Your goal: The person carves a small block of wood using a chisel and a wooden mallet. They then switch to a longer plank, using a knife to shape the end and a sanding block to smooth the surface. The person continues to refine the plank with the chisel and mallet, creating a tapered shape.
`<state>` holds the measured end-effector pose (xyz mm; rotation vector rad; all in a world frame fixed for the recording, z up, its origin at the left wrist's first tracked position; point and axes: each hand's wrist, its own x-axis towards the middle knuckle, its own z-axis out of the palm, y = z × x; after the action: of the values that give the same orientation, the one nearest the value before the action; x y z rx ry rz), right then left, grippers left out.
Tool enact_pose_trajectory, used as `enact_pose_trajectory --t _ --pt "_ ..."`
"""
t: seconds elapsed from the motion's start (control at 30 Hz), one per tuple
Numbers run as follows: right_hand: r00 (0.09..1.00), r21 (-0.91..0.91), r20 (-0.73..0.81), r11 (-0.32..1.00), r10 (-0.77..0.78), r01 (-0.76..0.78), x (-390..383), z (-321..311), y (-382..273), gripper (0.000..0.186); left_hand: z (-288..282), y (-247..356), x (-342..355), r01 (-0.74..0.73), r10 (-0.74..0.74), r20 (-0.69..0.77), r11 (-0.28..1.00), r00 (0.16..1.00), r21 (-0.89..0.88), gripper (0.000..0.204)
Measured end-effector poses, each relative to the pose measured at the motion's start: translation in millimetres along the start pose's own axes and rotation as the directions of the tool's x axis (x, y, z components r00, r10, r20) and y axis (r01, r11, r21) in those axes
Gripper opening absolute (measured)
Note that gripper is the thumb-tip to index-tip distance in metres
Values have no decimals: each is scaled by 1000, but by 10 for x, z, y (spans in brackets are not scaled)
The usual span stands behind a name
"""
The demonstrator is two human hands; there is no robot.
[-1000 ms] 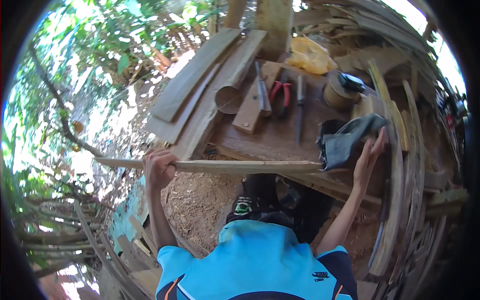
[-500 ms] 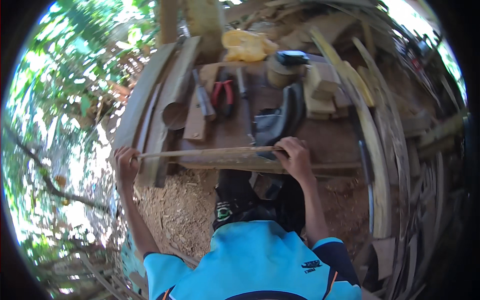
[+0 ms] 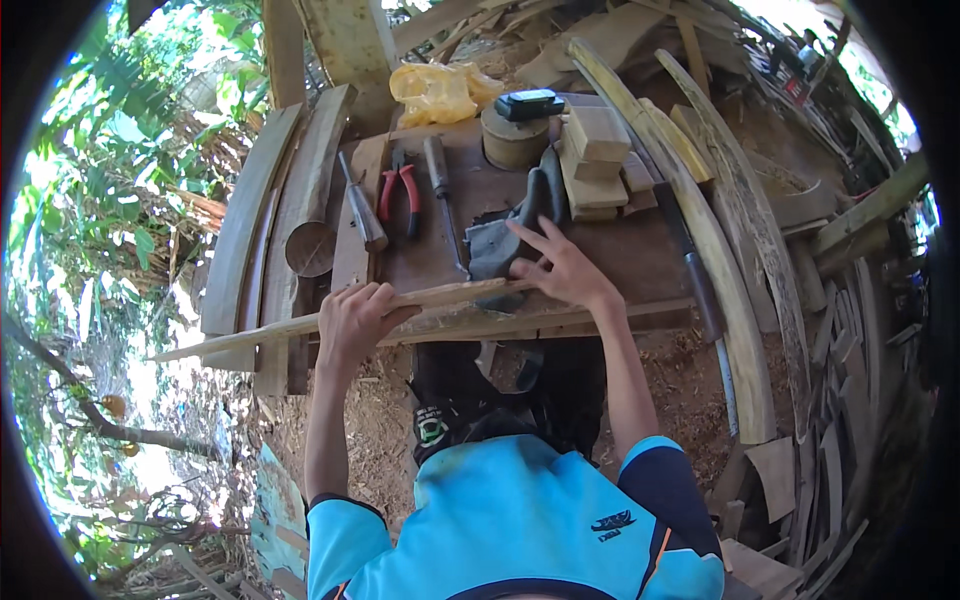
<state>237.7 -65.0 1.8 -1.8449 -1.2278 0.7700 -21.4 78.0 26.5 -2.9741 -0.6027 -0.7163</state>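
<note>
Left hand (image 3: 352, 318) fingers closed around the wooden strip (image 3: 300, 325), whose long axis runs left-right along the surface (image 3: 640, 255); right hand (image 3: 565, 268) spread open over its right end.

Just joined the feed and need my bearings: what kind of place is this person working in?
Most likely an open-air woodworking spot. A rough brown wooden workbench carries red-handled pliers and stacked pale wood blocks, curved planks are piled around it, and green trees stand alongside.

Right hand (image 3: 562, 268) off the strip (image 3: 330, 318) — fingers spread.
</note>
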Motion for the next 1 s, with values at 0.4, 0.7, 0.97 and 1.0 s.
enact_pose_trajectory --t 0.4,0.7,0.97,1.0 --pt "801 -222 -443 915 -402 336 459 -482 -430 44 -27 24 27 -20 26 104 998 994 -67 32" --pt "599 -477 -797 690 -77 -544 -1577 -694 520 50 -53 140 342 42 26 324 979 946 -198 25" --pt "599 -480 -779 792 -186 -378 -1756 -811 625 45 49 115 437 9 52 337 984 940 -177 39" --pt "515 -441 -818 853 -256 -278 -1739 -842 600 36 60 114 444 19 38 325 985 945 -171 38"
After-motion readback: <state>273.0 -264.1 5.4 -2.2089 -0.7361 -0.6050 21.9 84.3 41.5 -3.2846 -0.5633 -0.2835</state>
